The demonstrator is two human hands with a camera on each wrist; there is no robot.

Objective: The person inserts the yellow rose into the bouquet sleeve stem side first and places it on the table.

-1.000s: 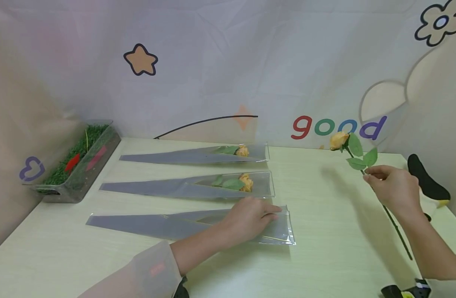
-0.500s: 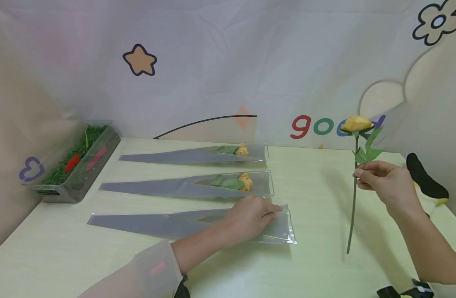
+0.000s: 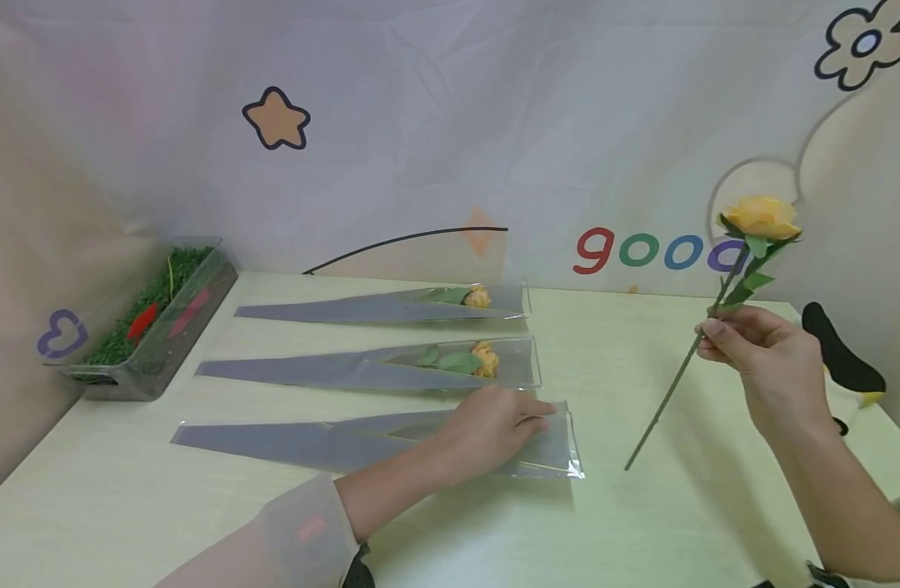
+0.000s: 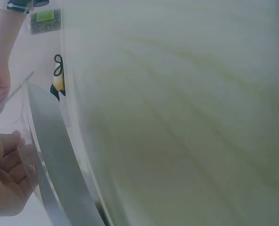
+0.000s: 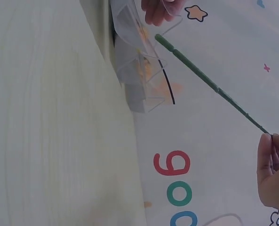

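Observation:
In the head view my right hand (image 3: 769,371) pinches the stem of a yellow artificial rose (image 3: 762,219) between thumb and fingers. Its bloom points up and to the right. The bare green stem (image 5: 195,70) slants down toward the sleeves, its end apart from them. My left hand (image 3: 487,433) holds the nearest flower sleeve (image 3: 274,441), grey with a clear front, by its wide right end. Clear film lies across the left fingers (image 4: 19,172) in the left wrist view; the fingertips are partly hidden in the head view.
Two more sleeves, a middle one (image 3: 288,370) and a far one (image 3: 310,312), lie parallel behind, each with a yellow rose inside. A clear box of artificial grass (image 3: 137,327) stands at the back left. A black-and-white object (image 3: 843,351) sits at the right edge.
The rose has turned in my right hand: its bloom swung from upper left to upper right and rose, while the stem's lower end swung left toward the nearest sleeve. My left hand stays put.

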